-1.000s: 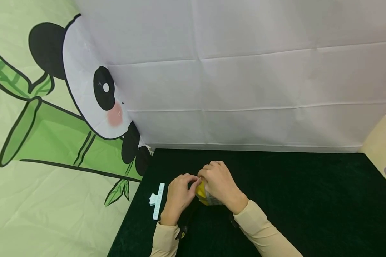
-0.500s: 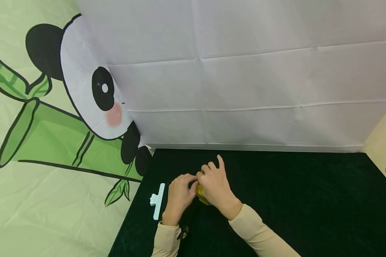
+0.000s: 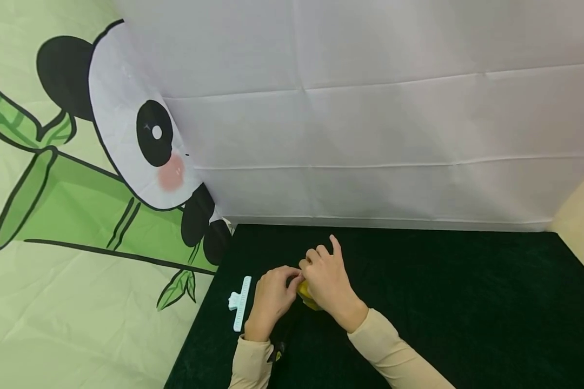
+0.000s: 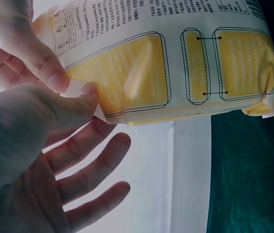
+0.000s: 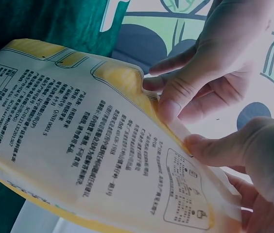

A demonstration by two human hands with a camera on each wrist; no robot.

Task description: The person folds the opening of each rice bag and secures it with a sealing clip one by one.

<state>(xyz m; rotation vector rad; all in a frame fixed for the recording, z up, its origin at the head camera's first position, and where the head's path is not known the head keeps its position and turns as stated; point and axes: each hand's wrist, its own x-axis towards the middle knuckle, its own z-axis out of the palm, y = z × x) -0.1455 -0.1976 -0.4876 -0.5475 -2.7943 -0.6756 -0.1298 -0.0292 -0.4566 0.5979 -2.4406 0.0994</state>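
Note:
A yellow-and-white printed food bag (image 4: 127, 73) stands between my hands, its back covered with rows of small print in the right wrist view. My left hand (image 3: 273, 294) pinches the bag's top edge between thumb and index finger, the other fingers spread loosely below in the left wrist view. Close beside it, my right hand (image 3: 328, 283) also pinches that edge with thumb and fingers. One finger of the right hand points up and away. From the head view, the right hand hides most of the bag. Left of the left hand lies a light-blue bag clip (image 3: 241, 303).
Dark green cloth covers the table (image 3: 443, 302). A white fabric wall (image 3: 379, 119) rises along its far edge. Panda-and-bamboo printed fabric (image 3: 92, 216) hangs on the left side, and a cream panel (image 3: 581, 216) borders the right.
My right hand has shifted slightly left along the bag's top edge, now covering more of the bag, and one of its fingers has lifted. The left hand keeps its pinch. The clip lies as before.

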